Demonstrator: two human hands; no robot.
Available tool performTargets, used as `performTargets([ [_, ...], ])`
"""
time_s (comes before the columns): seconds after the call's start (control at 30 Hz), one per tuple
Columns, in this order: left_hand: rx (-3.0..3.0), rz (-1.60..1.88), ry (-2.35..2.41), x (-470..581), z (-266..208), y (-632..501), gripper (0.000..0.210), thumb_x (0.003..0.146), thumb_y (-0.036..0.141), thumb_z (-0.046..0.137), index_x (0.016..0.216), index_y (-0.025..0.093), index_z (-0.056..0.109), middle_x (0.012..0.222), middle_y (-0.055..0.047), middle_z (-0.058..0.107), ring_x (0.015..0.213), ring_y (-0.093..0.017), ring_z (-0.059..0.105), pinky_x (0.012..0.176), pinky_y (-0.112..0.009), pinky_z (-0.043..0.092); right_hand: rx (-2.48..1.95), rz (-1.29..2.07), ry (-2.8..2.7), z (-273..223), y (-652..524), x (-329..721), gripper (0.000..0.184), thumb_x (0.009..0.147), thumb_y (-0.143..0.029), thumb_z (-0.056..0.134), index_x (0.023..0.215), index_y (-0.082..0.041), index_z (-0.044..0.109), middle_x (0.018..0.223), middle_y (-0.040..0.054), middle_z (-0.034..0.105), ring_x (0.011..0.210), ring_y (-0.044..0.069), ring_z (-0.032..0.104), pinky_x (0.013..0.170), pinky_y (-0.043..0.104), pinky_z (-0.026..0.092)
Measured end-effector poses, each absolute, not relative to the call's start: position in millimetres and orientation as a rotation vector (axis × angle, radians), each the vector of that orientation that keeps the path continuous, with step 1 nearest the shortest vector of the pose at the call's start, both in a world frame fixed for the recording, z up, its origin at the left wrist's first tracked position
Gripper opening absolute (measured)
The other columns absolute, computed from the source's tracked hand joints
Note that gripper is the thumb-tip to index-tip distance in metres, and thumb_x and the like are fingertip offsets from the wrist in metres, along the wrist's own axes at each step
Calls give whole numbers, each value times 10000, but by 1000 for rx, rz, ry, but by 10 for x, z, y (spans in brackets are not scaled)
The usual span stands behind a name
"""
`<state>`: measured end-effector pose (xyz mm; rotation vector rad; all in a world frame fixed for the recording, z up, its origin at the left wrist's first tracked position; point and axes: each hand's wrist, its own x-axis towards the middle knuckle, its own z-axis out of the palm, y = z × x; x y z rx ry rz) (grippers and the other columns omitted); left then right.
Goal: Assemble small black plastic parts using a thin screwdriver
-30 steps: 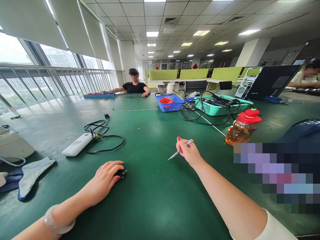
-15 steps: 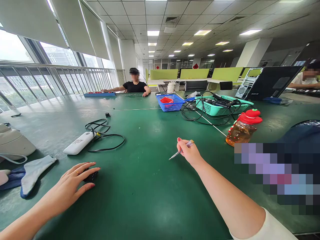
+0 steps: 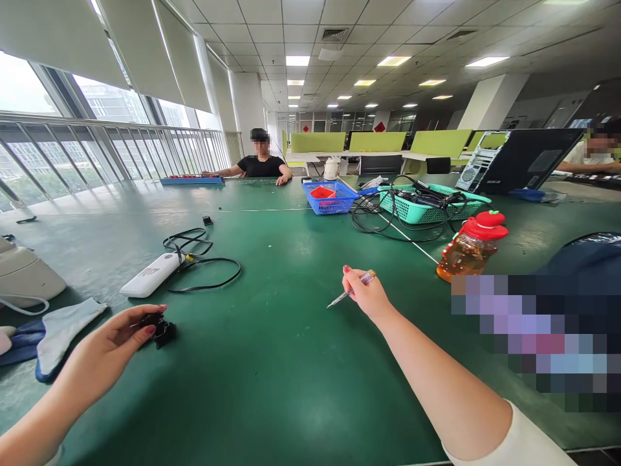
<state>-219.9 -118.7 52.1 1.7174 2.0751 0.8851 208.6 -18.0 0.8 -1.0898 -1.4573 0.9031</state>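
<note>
In the lower left, my left hand [image 3: 104, 346] pinches a small black part [image 3: 163, 331] with an uneven outline, its thumb and fingers closed on it just over the green table [image 3: 272, 395]. What kind of part it is, I cannot make out. Right of the middle, my right hand [image 3: 363, 291] holds a slim screwdriver [image 3: 343, 297] like a pen. Its thin tip points down and to the left at the tabletop, and a golden end shows above the fingers.
A white power bank [image 3: 152, 275] with a black cable lies beyond my left hand, beside a blue-white cloth [image 3: 70, 327]. A red-lidded bottle [image 3: 468, 249], a blue basket [image 3: 330, 204] and a green basket [image 3: 422, 212] of cables stand farther right. A person [image 3: 262, 165] sits opposite.
My left hand has closed on the black part, drawn back slightly to the left and turned, bringing more of the part into view. My right hand stays nearly still with the screwdriver.
</note>
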Motion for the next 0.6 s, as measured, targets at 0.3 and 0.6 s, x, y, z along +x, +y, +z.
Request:
performTargets([
  [0.3,1788,772,2215,-2392,413,-1188,499,823,589,436,1160,268,614,1075,-8,740,1013,-235,682,883,-348,536,-1093,901,-1467,10,-189,2084,644,806,-740,500,465,-198,431,479,-22,364,445,98,347,412,255,250],
  [0.6,1866,635,2301,-2391,389,-1161,407,858,397,372,1168,294,615,1104,37,733,1076,-205,665,853,-287,521,-1096,889,-1479,20,-189,2089,646,805,-745,492,461,-201,437,480,-18,374,446,103,355,421,264,251],
])
